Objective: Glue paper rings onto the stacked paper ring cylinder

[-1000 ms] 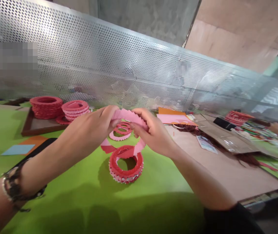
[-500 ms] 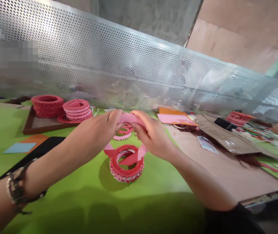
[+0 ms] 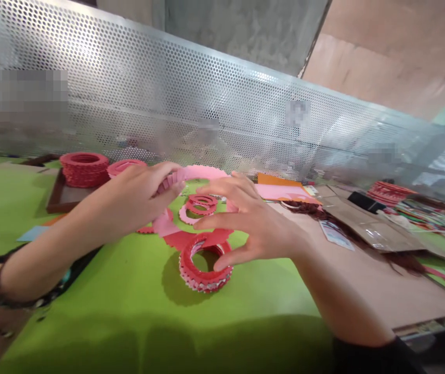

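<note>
Left hand [image 3: 140, 200]: grip pinching a saw-toothed pink-and-red paper band [image 3: 203, 172], curved into a loop beyond the zigzag-sided red ring [image 3: 207, 283] on the green surface [image 3: 129, 291]. Right hand [image 3: 261, 223]: grip released, fingers spread.

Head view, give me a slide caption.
Left hand holding a pink and red paper strip, right hand spread open near a serrated red ring on the green tabletop.

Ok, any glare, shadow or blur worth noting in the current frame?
Head view: bright glare on the perforated metal panel, strongest at upper left; head view: a broad soft shadow along the near part of the green tabletop, another left of the red ring stack; head view: right hand readable, edges slightly soft; head view: blocky pixelation hides several patches.
</note>
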{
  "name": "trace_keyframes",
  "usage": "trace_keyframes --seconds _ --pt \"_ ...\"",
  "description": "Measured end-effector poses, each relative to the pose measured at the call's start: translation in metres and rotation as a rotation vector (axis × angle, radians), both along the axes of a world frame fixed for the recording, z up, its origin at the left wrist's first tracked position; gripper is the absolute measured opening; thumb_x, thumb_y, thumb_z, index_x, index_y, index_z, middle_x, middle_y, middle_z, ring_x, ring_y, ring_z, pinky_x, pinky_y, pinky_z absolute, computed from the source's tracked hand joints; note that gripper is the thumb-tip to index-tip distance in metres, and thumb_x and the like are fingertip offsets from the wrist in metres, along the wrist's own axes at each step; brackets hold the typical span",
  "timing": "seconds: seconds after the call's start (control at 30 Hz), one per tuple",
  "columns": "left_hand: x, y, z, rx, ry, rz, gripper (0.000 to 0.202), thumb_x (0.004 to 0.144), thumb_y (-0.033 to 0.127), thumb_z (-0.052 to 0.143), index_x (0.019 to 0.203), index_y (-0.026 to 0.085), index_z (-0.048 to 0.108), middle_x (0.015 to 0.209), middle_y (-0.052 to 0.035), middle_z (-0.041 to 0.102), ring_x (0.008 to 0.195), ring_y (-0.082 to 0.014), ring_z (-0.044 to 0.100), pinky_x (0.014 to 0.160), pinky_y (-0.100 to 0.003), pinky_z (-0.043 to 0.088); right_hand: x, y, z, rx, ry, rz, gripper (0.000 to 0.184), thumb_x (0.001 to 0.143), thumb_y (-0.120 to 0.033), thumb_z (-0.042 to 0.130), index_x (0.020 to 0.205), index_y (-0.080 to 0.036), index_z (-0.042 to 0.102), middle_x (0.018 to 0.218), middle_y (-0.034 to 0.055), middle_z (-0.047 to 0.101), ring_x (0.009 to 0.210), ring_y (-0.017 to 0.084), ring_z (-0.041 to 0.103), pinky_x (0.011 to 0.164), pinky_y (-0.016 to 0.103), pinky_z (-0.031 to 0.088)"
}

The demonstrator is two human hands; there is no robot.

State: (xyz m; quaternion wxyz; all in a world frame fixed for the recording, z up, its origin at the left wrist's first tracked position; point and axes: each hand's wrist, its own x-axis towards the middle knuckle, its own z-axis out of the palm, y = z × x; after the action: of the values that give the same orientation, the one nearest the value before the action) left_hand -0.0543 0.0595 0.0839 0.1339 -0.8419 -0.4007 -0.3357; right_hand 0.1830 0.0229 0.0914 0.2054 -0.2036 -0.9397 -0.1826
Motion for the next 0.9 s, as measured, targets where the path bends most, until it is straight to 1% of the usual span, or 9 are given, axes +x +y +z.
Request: trace_keyframes --seconds 0.13,0.23,0.33,0.43,0.5,0.57,0.63,0.77,0.9 --pt "-0.005 0.012 0.004 -0.193 -0.012 -0.159 0.033 0.097 0.031 0.042 0.121 0.016 0.059 0.062 0.003 0.068 0.043 -0.0138 0.058 0.039 -0.021 0.039 -0.002 -0.003 0.0 -0.055 0.005 0.055 0.03 0.103 -0.043 0.044 0.104 -0.023 0.067 0.104 0.0033 0.071 0.105 0.017 0.062 0.106 0.042 0.035" --pt "-0.009 0.015 0.01 -0.305 0.036 -0.304 0.043 0.101 0.038 0.029 0.118 0.018 0.063 0.075 -0.0022 0.074 0.056 -0.0164 0.069 0.043 -0.021 0.046 -0.004 -0.005 -0.001 -0.08 0.169 0.135 0.032 0.106 -0.037 0.038 0.097 -0.021 0.063 0.083 -0.0008 0.071 0.081 0.012 0.063 0.092 0.033 0.043" --pt "-0.012 0.005 0.015 -0.139 0.035 -0.456 0.044 0.104 0.037 0.025 0.118 0.023 0.064 0.106 -0.0067 0.074 0.092 -0.0189 0.073 0.066 -0.023 0.057 -0.007 -0.007 -0.003 -0.16 0.42 0.16 0.023 0.104 -0.035 0.044 0.096 -0.02 0.06 0.078 -0.0019 0.067 0.067 0.009 0.058 0.07 0.025 0.045" --pt "-0.01 -0.01 0.012 0.068 0.0 -0.617 0.037 0.105 0.04 0.032 0.128 0.027 0.057 0.127 -0.0097 0.065 0.121 -0.0219 0.061 0.089 -0.03 0.055 -0.01 -0.008 -0.009 -0.257 0.69 0.189 0.017 0.103 -0.036 0.046 0.098 -0.022 0.054 0.071 -0.0044 0.058 0.056 0.008 0.052 0.054 0.022 0.042" --pt "-0.005 -0.018 0.005 0.065 -0.031 -0.683 0.032 0.105 0.039 0.035 0.127 0.028 0.056 0.118 -0.0076 0.068 0.111 -0.02 0.065 0.087 -0.027 0.055 -0.013 -0.008 -0.013 -0.29 0.8 0.225 0.015 0.103 -0.038 0.046 0.103 -0.023 0.05 0.069 -0.0054 0.054 0.053 0.008 0.051 0.049 0.022 0.04" --pt "0.0 -0.024 0.0 -0.006 -0.092 -0.673 0.026 0.105 0.033 0.038 0.121 0.028 0.057 0.091 -0.0015 0.072 0.079 -0.0154 0.069 0.068 -0.022 0.054 -0.014 -0.008 -0.017 -0.285 0.844 0.26 0.013 0.102 -0.037 0.046 0.108 -0.025 0.047 0.073 -0.0046 0.055 0.054 0.009 0.053 0.045 0.021 0.04" --pt "0.004 -0.028 -0.002 -0.063 -0.159 -0.687 0.023 0.104 0.026 0.038 0.113 0.026 0.06 0.075 0.0023 0.07 0.061 -0.0132 0.065 0.056 -0.02 0.05 -0.015 -0.008 -0.018 -0.235 0.846 0.297 0.011 0.102 -0.033 0.046 0.111 -0.026 0.048 0.081 -0.0025 0.059 0.056 0.009 0.055 0.046 0.022 0.042" --pt "0.008 -0.032 0.002 -0.078 -0.262 -0.774 0.023 0.103 0.024 0.041 0.095 0.024 0.062 0.071 0.004 0.068 0.053 -0.0096 0.06 0.049 -0.017 0.048 -0.017 -0.013 -0.016 -0.08 0.78 0.338 0.01 0.1 -0.019 0.047 0.103 -0.023 0.056 0.077 -0.0025 0.063 0.06 0.009 0.059 0.054 0.023 0.05" --pt "0.011 -0.035 0.0 -0.254 -0.41 -0.92 0.033 0.104 0.048 0.038 0.109 0.027 0.062 0.081 0.0021 0.067 0.057 -0.009 0.061 0.051 -0.016 0.053 -0.021 -0.019 -0.011 0.073 0.789 0.318 0.007 0.094 -0.015 0.055 0.095 -0.019 0.06 0.073 -0.0009 0.066 0.065 0.011 0.065 0.057 0.022 0.055"
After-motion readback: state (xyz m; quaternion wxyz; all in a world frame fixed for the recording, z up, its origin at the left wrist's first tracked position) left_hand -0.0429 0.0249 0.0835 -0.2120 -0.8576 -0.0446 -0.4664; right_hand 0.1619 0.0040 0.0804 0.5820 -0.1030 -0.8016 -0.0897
